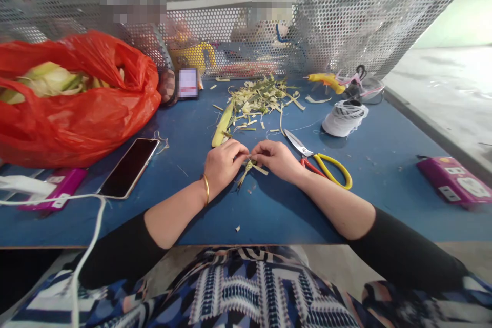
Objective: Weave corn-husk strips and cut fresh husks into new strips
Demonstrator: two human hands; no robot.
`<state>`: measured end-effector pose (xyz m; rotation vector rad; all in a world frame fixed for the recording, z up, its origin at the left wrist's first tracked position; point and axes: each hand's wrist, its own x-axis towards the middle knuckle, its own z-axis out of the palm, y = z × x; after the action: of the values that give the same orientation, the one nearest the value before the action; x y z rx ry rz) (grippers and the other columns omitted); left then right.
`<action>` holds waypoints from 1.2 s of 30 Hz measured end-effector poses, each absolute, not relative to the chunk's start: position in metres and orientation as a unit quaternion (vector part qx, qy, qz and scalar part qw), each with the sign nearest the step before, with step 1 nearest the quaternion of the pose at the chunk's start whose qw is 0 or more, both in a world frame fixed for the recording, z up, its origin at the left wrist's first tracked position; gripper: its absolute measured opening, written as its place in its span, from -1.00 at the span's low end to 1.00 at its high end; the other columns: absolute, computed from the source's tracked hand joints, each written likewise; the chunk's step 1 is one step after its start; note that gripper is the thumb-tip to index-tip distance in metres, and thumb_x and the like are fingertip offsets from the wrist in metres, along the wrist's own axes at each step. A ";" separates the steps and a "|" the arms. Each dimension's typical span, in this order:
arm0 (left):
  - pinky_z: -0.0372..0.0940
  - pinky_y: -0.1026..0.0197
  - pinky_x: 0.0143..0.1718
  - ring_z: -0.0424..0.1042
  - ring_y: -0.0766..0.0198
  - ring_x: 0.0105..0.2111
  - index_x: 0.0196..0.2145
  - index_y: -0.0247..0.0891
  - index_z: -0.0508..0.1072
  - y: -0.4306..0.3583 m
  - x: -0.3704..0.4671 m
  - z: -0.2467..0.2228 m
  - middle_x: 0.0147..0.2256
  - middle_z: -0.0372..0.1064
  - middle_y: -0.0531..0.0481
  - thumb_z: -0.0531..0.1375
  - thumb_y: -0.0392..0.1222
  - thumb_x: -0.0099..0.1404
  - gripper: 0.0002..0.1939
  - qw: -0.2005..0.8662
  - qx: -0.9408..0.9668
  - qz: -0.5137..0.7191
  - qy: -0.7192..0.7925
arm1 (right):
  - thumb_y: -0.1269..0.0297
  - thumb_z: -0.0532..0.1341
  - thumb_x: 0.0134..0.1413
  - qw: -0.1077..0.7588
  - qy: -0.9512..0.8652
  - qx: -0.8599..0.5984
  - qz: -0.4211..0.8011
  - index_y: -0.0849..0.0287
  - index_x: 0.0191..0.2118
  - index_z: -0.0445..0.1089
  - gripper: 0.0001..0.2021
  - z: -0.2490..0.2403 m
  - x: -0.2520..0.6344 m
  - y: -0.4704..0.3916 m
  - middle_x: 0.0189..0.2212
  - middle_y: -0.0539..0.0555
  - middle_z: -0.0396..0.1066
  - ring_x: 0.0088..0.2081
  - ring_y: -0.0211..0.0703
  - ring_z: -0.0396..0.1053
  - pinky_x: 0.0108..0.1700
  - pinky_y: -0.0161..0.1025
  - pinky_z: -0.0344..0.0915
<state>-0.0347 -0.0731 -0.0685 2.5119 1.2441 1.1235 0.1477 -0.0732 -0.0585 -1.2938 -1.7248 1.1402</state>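
My left hand (223, 163) and my right hand (277, 158) meet near the middle of the blue table, both closed in a pinch. Between and just below their fingertips is a small knotted piece of corn husk (249, 166), with strips sticking out below and to the right. Whether a thread runs between the fingers is too fine to tell. A whole pale green corn husk (223, 124) lies just beyond my left hand. Scissors (307, 154) with one red and one yellow handle lie beside my right hand, blades partly toward the husk scraps.
Husk scraps (261, 95) are heaped at the back. A white thread spool (344, 119) and a yellow glue gun (326, 81) sit back right. At left are a red plastic bag (134, 77) of husks and a phone (128, 168). Perforated metal mesh (215, 5) closes the back.
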 end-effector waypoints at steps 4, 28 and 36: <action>0.33 0.25 -0.25 0.49 0.27 -0.33 -0.41 -0.20 0.49 -0.073 -0.034 -0.066 -0.37 0.55 0.03 0.22 -0.33 0.30 -0.87 0.090 0.819 0.364 0.434 | 0.37 0.24 0.00 0.337 -0.660 -0.524 0.420 0.16 -0.49 0.38 -0.91 -0.058 0.148 -0.073 -0.63 -0.10 0.36 -0.54 -0.29 0.26 -0.44 -0.32 0.14; 0.29 0.24 -0.43 0.43 0.31 -0.52 -0.51 -0.18 0.52 -0.066 -0.036 -0.068 -0.52 0.52 0.09 0.32 -0.22 0.16 -0.90 0.223 0.716 0.401 0.527 | 0.36 0.18 0.01 0.288 -0.650 -0.536 0.457 0.13 -0.51 0.29 -0.88 -0.053 0.159 -0.068 -0.69 -0.11 0.30 -0.60 -0.31 0.17 -0.50 -0.33 0.05; 0.15 0.21 -0.53 0.34 0.30 -0.59 -0.61 -0.16 0.49 -0.059 -0.041 -0.068 -0.63 0.43 0.09 0.36 -0.24 0.07 -0.84 0.202 0.703 0.355 0.583 | 0.36 0.19 0.06 0.315 -0.654 -0.477 0.496 0.14 -0.48 0.28 -0.87 -0.045 0.166 -0.066 -0.54 0.00 0.45 -0.45 -0.26 0.35 -0.37 -0.32 0.22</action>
<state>-0.0409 -0.0586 -0.0676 1.9620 1.6270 0.9924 0.1660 -0.0662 -0.0452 -1.2564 -1.7227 1.3060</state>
